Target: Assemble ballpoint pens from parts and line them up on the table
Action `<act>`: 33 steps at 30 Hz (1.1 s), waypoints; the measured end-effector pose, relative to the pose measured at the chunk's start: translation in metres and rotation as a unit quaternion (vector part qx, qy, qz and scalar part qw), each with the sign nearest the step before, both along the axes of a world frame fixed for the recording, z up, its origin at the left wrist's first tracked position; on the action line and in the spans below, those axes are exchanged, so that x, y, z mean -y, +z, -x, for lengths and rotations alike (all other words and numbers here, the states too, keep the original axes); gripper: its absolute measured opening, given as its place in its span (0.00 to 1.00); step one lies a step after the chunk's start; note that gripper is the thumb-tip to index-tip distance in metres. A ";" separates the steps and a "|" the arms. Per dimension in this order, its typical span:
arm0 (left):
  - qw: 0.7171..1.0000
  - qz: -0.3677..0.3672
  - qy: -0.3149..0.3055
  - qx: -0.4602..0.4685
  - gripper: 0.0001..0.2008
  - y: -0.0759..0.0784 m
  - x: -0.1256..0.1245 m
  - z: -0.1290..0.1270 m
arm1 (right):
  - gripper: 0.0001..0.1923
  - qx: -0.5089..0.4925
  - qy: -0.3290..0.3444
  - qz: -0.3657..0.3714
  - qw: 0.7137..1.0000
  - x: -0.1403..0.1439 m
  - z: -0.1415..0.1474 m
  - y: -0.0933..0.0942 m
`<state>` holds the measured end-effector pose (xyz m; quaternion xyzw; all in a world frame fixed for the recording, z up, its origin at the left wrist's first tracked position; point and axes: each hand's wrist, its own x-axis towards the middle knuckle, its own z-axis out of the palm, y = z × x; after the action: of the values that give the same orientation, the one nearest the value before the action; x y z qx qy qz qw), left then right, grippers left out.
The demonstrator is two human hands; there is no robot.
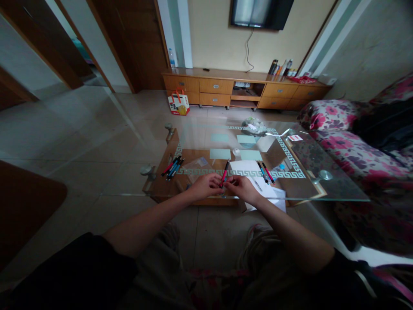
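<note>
Head view. Table (335, 189): clear, smooth glass top, a frosted Greek-key band set in from its edges, wood-toned surface visible beneath.

Red pen (224, 171): slim, straight rod, red barrel with dark upper end; located at the middle of the table's near edge, between both hands. Long axis runs from the near edge toward the far edge, dark end away from the person and leaning slightly right. Writing end: cannot tell.

Left hand (207, 185): fingers curled, closed on the pen's lower part. Right hand (240, 187): thumb and forefinger bent close at the same lower end; whether they pinch it, cannot tell.

Left pen pile (172, 168): red, blue and black barrels, overlapping, toward the near-left corner. Right pen group (266, 172): similar barrels, roughly side by side, near edge, right of the hands.

Containers: clear plastic pouch (193, 168), flat and glossy, between left pile and left hand; contents unclear. Crinkled translucent plastic covers a rounded bundle (254, 126) by the far edge; contents indistinct.
</note>
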<state>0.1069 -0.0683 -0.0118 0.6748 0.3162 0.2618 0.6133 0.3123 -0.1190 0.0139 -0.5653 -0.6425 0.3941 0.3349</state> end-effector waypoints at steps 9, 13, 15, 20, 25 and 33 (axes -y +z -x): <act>1.000 -0.013 0.000 0.001 0.28 0.000 0.003 -0.001 | 0.18 0.010 -0.026 0.013 1.000 0.000 0.005 0.000; 0.999 -0.042 0.004 -0.013 0.27 0.001 0.003 0.002 | 0.15 0.137 -0.085 -0.014 0.987 -0.008 -0.024 0.010; 0.998 -0.059 0.011 -0.032 0.25 0.003 0.002 0.004 | 0.14 0.248 -0.129 -0.042 0.959 -0.011 -0.050 0.017; 0.991 -0.113 0.018 -0.067 0.20 0.005 -0.002 0.009 | 0.16 0.400 -0.302 0.062 0.863 -0.009 -0.116 0.026; 0.988 -0.136 0.020 -0.074 0.18 0.002 -0.005 0.011 | 0.16 0.422 -0.347 0.113 0.830 -0.005 -0.143 0.019; 0.984 -0.154 0.020 -0.084 0.17 -0.001 -0.006 0.015 | 0.20 0.425 -0.376 0.182 0.803 -0.012 -0.151 0.007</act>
<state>0.0923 -0.0625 -0.0128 0.7740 0.3362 0.2622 0.4681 0.4632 -0.1072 0.0210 -0.9239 -0.3743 0.0676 0.0413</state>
